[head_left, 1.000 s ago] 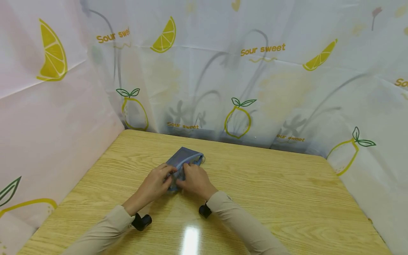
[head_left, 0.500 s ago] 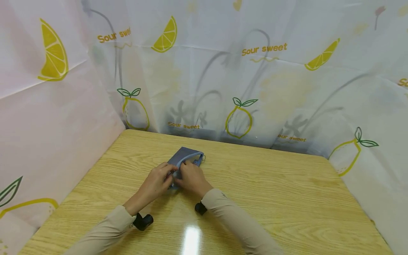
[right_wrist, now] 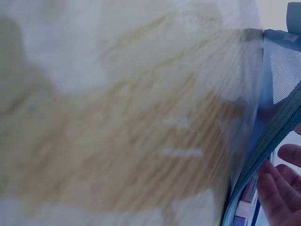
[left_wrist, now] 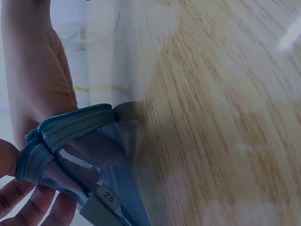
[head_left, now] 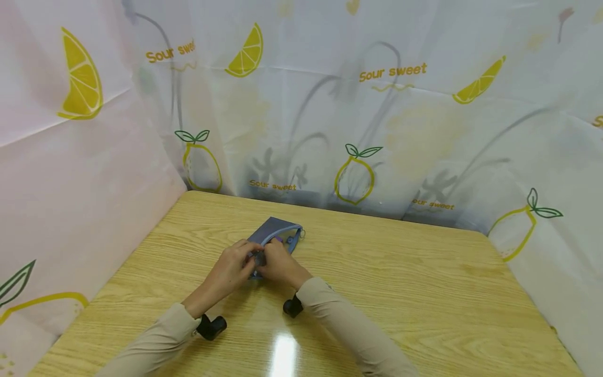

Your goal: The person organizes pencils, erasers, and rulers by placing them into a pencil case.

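A blue mesh zip pouch [head_left: 270, 229] lies on the table between the hands, its zipped mouth gaping on the right. My left hand [head_left: 233, 263] grips the near end of the pouch, and in the left wrist view its fingers [left_wrist: 33, 205] curl beside the zip end. My right hand [head_left: 279, 264] holds the mouth edge close to the left fingertips; its own fingertips are partly hidden. Inside the opening shows a purple item [head_left: 279, 239]. In the right wrist view the right fingers [right_wrist: 277, 193] lie against the zip edge [right_wrist: 263, 150].
The wooden table [head_left: 400, 283] stretches to the right and towards the front. A lemon-printed curtain [head_left: 301, 104] hangs behind it and on the left. A small ring [head_left: 303, 233] hangs at the pouch's far right corner. A black wrist camera [head_left: 212, 328] sits at the left cuff.
The right hand has slid left along the pouch mouth, closer to the left hand. More of the opening and the purple item now show. My left hand has stayed nearly still.
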Demonstrator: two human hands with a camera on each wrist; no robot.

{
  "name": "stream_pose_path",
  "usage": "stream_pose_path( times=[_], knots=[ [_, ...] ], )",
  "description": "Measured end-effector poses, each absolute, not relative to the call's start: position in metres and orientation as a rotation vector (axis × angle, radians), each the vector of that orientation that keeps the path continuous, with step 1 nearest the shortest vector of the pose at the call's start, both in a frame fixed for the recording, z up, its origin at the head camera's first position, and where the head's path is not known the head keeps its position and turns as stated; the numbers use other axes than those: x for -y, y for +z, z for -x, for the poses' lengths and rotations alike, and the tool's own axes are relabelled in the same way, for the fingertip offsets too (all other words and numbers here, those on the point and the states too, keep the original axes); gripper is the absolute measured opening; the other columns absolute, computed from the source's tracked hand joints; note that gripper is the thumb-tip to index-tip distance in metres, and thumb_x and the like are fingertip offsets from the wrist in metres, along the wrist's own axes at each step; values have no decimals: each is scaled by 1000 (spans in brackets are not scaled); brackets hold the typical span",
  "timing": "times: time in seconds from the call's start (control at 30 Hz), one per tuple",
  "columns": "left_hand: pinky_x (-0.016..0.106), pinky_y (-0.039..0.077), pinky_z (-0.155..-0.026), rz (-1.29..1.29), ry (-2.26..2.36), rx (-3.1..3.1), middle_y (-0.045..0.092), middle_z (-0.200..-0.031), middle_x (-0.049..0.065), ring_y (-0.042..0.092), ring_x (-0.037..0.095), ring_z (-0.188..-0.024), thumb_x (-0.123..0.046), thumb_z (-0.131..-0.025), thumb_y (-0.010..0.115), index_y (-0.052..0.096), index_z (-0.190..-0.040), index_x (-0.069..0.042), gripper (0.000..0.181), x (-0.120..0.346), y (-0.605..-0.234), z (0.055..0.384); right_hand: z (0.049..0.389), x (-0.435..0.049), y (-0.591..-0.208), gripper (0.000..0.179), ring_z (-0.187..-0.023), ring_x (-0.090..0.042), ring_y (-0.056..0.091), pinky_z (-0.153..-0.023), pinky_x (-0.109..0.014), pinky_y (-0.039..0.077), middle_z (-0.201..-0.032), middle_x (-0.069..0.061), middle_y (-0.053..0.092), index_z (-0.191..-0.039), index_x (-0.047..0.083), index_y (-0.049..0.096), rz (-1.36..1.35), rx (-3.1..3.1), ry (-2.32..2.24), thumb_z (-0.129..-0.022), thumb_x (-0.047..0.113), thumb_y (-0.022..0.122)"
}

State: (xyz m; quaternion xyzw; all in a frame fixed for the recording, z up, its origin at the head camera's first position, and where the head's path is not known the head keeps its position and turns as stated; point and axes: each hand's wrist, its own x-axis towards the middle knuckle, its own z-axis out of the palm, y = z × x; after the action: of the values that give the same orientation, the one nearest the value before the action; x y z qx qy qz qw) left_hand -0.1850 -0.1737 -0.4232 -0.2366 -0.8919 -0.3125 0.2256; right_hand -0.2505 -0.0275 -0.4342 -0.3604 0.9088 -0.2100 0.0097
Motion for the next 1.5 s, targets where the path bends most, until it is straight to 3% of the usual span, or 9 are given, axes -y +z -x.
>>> stream_pose_path(
  times=[0.2,0.4,0.5,0.7,1.0,1.27,1.5],
  knots=[
    [24,46,-55,633,-888,2485,63,-94,15,55,14,-68,14,-81,66,69,-103,3,25,172,-421,184,253,22,-435,19,-84,-16,56,-67,-26,45,-74,0,60,-82,4,69,1163,-2836,-640,-84,21,76],
    [25,45,-54,616,-909,2489,63,-94,12,54,11,-66,14,-82,65,70,-103,1,26,172,-419,182,253,10,-429,35,-93,-18,60,-78,-26,48,-100,-7,65,-107,1,69,1267,-2832,-631,-82,22,79],
    [25,45,-55,626,-921,2493,62,-94,12,54,11,-67,13,-82,65,70,-103,1,25,171,-418,182,253,2,-426,37,-100,-19,60,-85,-26,47,-107,-8,67,-112,2,69,1304,-2808,-656,-82,21,79],
    [24,46,-56,637,-912,2512,62,-92,12,56,13,-69,14,-81,66,69,-102,3,23,170,-418,183,252,-13,-415,33,-98,-24,63,-81,-29,50,-106,-11,68,-110,-1,69,1322,-2776,-718,-81,13,78],
    [22,39,-50,714,-718,2556,60,-90,9,44,8,-61,12,-82,67,69,-102,-1,24,164,-421,179,237,-41,-394,28,-96,-26,64,-81,-34,51,-106,-10,68,-109,2,69,1336,-2800,-817,-84,10,76],
    [22,44,-49,810,-469,2510,60,-89,6,58,17,-71,8,-79,73,70,-98,-2,23,159,-426,177,220,-74,-386,29,-95,-20,62,-80,-35,51,-106,-6,67,-113,6,69,1266,-2910,-799,-85,15,75],
    [21,42,-46,968,-381,2536,54,-82,6,59,22,-70,8,-83,66,66,-96,-1,16,155,-433,176,203,-104,-381,30,-94,-21,62,-79,-37,51,-105,-4,67,-112,6,69,1222,-3005,-841,-84,15,76]
  ],
)
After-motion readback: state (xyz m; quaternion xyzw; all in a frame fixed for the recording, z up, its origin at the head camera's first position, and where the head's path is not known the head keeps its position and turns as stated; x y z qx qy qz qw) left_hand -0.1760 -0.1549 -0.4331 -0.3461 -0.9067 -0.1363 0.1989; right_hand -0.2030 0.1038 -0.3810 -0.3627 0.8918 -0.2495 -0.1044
